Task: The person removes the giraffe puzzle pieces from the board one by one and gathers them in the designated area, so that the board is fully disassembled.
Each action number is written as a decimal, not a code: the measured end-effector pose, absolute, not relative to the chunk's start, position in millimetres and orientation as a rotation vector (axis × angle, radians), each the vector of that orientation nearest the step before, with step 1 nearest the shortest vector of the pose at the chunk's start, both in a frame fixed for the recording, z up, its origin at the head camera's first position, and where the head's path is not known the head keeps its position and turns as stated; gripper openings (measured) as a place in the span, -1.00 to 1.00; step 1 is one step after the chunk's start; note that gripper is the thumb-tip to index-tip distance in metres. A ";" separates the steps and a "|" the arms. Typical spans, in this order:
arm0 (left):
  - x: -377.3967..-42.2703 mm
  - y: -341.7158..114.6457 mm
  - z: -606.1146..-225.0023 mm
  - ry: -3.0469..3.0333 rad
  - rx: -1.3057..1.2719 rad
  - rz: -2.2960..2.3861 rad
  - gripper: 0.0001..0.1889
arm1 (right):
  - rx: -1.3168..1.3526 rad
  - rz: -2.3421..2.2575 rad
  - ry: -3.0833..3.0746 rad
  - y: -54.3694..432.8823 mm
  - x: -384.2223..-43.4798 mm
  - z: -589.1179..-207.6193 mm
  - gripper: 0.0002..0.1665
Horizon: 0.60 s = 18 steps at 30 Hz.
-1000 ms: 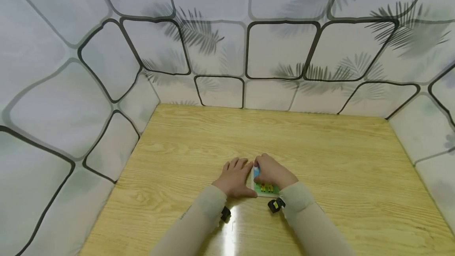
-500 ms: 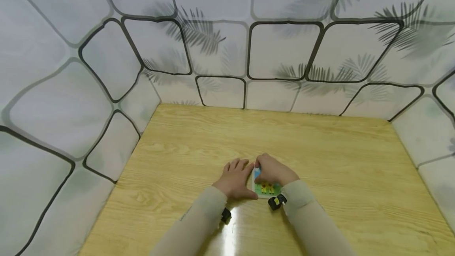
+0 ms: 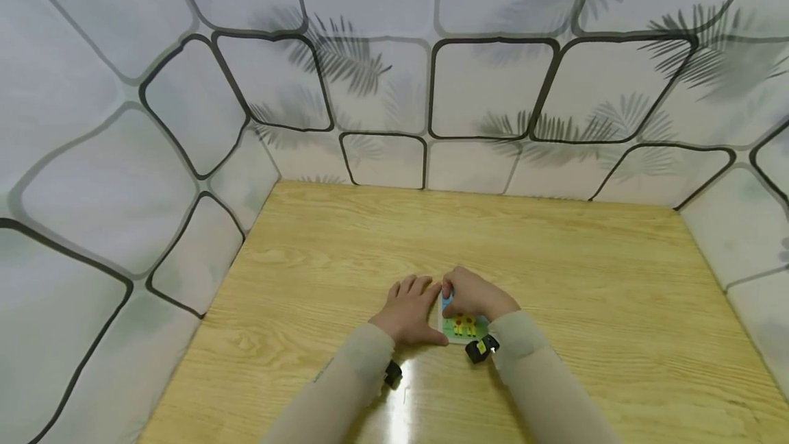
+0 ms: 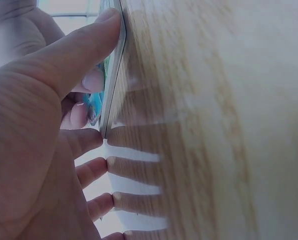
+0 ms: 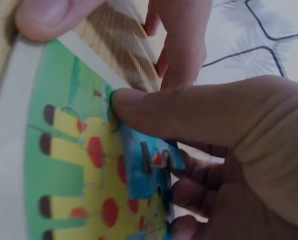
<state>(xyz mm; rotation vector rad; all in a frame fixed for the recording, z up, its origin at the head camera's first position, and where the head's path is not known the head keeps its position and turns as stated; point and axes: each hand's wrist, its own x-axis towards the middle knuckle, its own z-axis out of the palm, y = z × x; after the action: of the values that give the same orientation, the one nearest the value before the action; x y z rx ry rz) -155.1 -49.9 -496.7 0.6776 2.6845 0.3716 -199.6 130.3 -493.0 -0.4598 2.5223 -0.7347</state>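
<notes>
A jigsaw puzzle (image 3: 465, 325) in a pale frame lies on the table, showing yellow giraffes with red spots on green. My left hand (image 3: 407, 314) rests along its left side with fingers spread; the thumb (image 4: 96, 37) lies on the frame's edge and the index fingertip is at the far corner. My right hand (image 3: 477, 297) is over the puzzle's upper part. Its thumb and curled fingers pinch a blue puzzle piece (image 4: 94, 102), which stands tilted over the blue area in the right wrist view. The hand hides much of the puzzle's right side.
The wooden table (image 3: 333, 238) stretches around the puzzle on all sides. Pale fabric walls (image 3: 382, 108) with dark outlines and leaf prints rise at the back and both sides. A small black camera (image 3: 482, 348) sits at the right wrist.
The head view shifts very slightly. Both hands and the puzzle keep nearly the same places, with only small movement of the right fingers at the blue part.
</notes>
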 end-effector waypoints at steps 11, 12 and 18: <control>-154.8 -50.4 -497.7 2.679 0.681 0.405 0.08 | -0.497 -0.945 2.624 138.0 -186.7 -506.3 -0.64; -155.0 -50.4 -498.1 2.671 0.679 0.414 0.09 | -0.510 -0.959 2.627 138.7 -185.0 -506.7 -0.66; -156.1 -50.1 -499.5 2.658 0.665 0.390 0.08 | -0.445 -1.077 2.656 149.5 -176.9 -507.7 -0.68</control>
<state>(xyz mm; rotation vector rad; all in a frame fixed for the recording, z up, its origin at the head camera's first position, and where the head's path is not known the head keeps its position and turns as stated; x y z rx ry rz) -156.1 -50.1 -499.5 0.6650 2.6584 0.3903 -176.9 149.5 -507.7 -0.4448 2.6564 -1.0771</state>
